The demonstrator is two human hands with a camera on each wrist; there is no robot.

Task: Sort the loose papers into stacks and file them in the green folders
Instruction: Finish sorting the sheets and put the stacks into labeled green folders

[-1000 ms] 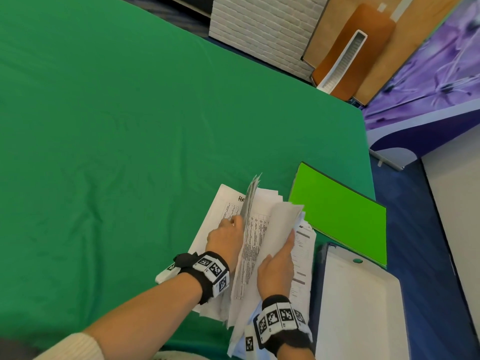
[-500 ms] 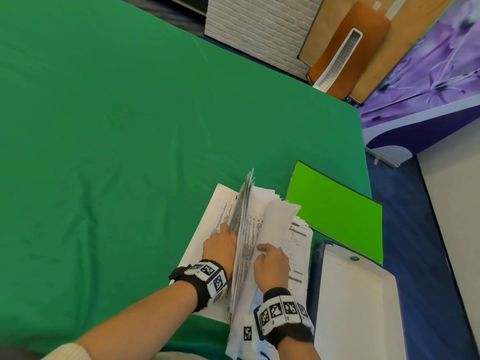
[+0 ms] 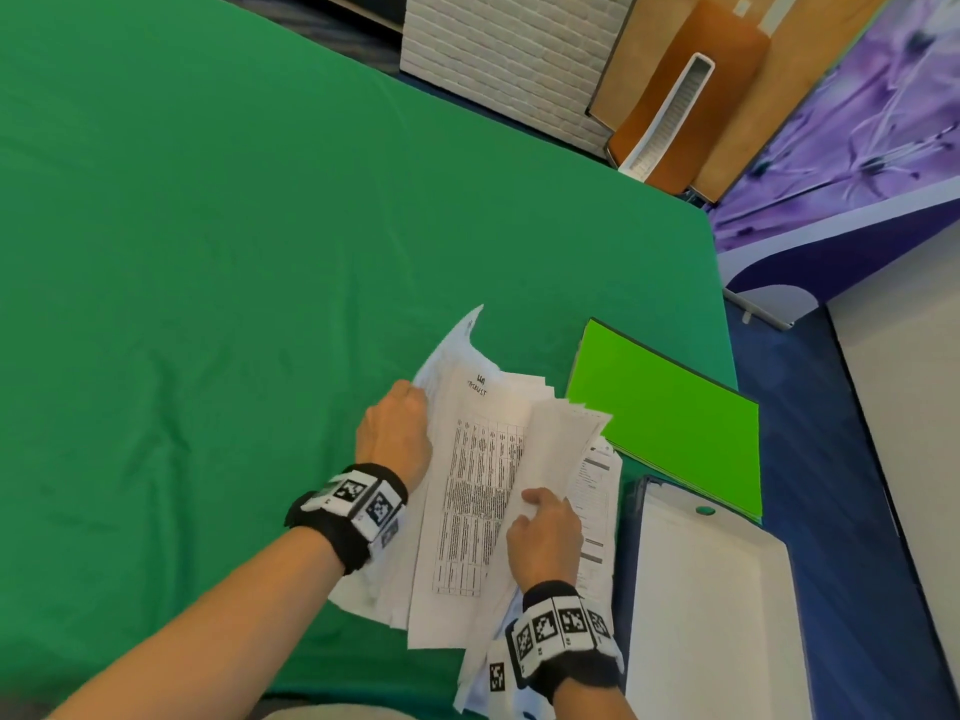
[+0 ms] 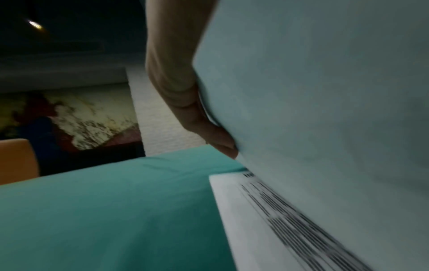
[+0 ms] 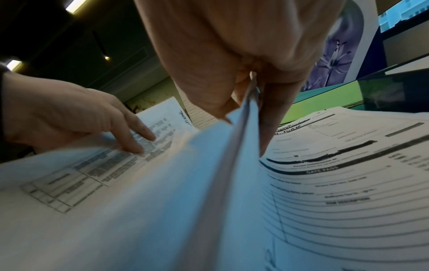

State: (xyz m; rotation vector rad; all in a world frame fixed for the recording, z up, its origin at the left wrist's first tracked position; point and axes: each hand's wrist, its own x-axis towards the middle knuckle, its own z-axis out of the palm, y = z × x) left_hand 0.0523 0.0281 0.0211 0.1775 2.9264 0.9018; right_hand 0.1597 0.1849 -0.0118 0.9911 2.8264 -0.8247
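Observation:
A loose pile of printed papers [image 3: 478, 491] lies on the green tablecloth near the front edge. My left hand [image 3: 408, 407] holds the left batch at its edge, fingers [image 5: 137, 139] on a sheet printed with a table and thumb [image 4: 197, 117] against the back. That batch leans left and its top corner curls up. My right hand [image 3: 537, 504] pinches a thinner batch of sheets [image 5: 246, 113] lifted off a form sheet [image 5: 336, 165]. A bright green folder [image 3: 665, 418] lies shut just right of the pile.
A white shallow box [image 3: 711, 615] sits at the right front, partly under the folder's near edge. The table's right edge [image 3: 727, 356] runs close behind the folder, with blue floor beyond. Green cloth [image 3: 208, 304] stretches to the left and back.
The left batch, which stood on edge, has swung open to the left and shows the table sheet. My left hand moved away along its edge. The right hand keeps its pinch.

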